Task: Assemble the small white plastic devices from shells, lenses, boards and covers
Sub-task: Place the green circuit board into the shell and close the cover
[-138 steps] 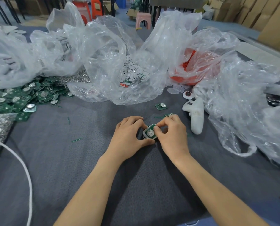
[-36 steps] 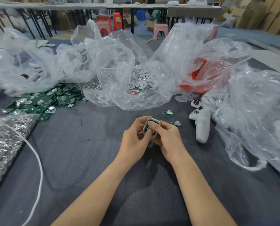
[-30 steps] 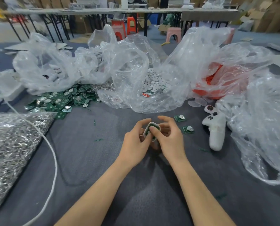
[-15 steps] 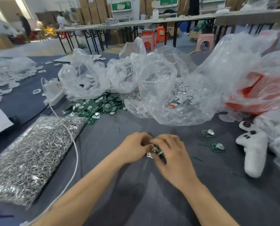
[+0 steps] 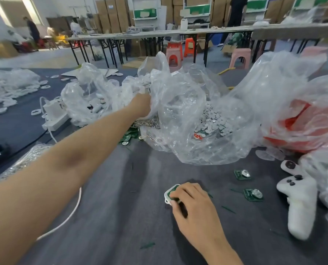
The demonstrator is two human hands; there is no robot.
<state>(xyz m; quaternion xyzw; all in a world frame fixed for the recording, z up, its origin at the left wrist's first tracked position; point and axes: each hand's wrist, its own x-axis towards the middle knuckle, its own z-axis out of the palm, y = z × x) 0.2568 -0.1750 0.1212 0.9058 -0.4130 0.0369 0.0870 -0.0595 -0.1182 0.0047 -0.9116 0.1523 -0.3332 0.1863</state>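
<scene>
Pinning half-built shell (image 5: 167, 197) (green board (image 5: 173, 190) inside) to bench (image 5: 121, 217) w/ R hand (image 5: 193, 201), fingers (image 5: 186, 189) curled over it. Reaching L hand (image 5: 142, 104) into clear bag (image 5: 178, 100); can't tell grip, fingers hidden. Grab one part only, w/o dragging bag.

Two hands: the left hand (image 5: 143, 104) is far back among the bags, and the right hand (image 5: 194, 200), near the bench's front edge, grips the one shell (image 5: 170, 191). Two loose boards (image 5: 242, 174) lie towards the right edge. The heap of boards (image 5: 129, 136) farther back holds too many to count. One controller (image 5: 301, 203) is in full view. One red bag (image 5: 302, 127). The clear bags (image 5: 188, 115) overlap, so their number is unclear. One pack of rings (image 5: 23, 163). One cable (image 5: 64, 220).
</scene>
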